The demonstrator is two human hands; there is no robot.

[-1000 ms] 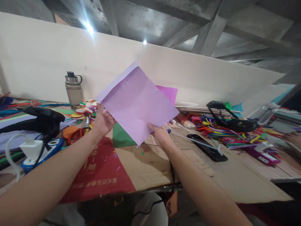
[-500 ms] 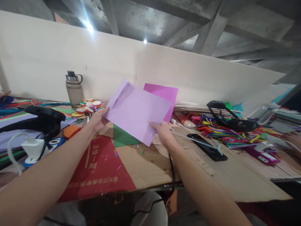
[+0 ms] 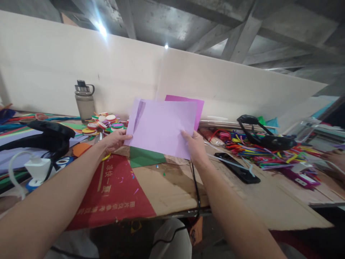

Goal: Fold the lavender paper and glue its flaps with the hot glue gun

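Observation:
A light purple paper (image 3: 164, 126) is held up above the table, with a folded strip along its left side. My left hand (image 3: 117, 140) pinches its lower left edge. At the lower right, my right hand (image 3: 195, 144) grips it with the thumb on the front face. Behind it, a brighter purple sheet (image 3: 199, 112) leans near the white board. A green sheet (image 3: 145, 157) lies on the table below the held paper.
A bottle (image 3: 85, 104) and small round pieces (image 3: 93, 126) stand at the back left. A phone (image 3: 238, 168), colourful pipe cleaners (image 3: 250, 153) and a black headset-like frame (image 3: 269, 140) lie right. A white plug (image 3: 37, 168) is at left; another person's hand (image 3: 334, 157) shows far right.
The light purple paper has turned, so its top edge is now nearly level. My left hand has moved slightly right and down, and my right hand slightly right.

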